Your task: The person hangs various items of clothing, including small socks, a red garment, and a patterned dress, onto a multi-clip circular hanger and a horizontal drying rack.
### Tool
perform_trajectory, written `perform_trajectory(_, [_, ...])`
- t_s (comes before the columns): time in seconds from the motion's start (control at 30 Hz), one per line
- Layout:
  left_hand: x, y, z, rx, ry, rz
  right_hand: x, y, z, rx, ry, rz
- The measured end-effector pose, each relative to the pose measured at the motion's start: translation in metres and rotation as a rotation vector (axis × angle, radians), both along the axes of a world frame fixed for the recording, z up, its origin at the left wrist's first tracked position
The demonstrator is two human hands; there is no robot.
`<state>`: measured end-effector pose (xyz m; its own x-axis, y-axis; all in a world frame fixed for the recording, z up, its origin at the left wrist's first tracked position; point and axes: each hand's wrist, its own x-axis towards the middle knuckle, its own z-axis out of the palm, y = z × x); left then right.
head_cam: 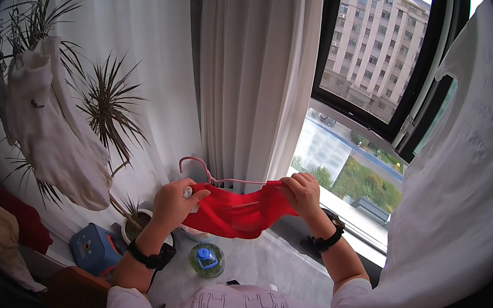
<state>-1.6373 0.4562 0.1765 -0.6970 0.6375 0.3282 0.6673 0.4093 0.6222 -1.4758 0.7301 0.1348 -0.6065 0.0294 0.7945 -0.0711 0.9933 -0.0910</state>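
A small red garment (239, 213) is stretched between my two hands, in front of my chest. It hangs on a pink clothes hanger (238, 181), whose hook points up and to the left. My left hand (174, 203) grips the garment's left end, with a small whitish item (187, 192) by its thumb that I cannot make out. At the other end, the fingers of my right hand (304, 193) are closed over the red cloth near the hanger's tip. Both wrists wear black straps with a dark device.
White socks (45, 101) hang from a clip rack at left, before spiky potted plants (108, 95). A white garment (461, 171) hangs close on the right, beside an open window (374, 54). Below stand a blue box (96, 248) and a green bottle with a blue cap (206, 260).
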Motion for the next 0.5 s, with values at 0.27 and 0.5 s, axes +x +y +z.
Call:
perform_trajectory(0.27, [-0.042, -0.036, -0.044, 0.207, -0.107, 0.083, 0.028, 0.047, 0.037, -0.179, 0.108, 0.030])
perform_trajectory(0.5, [-0.052, -0.050, -0.075, 0.313, -0.239, 0.111, 0.032, 0.072, 0.051, -0.311, 0.156, -0.013])
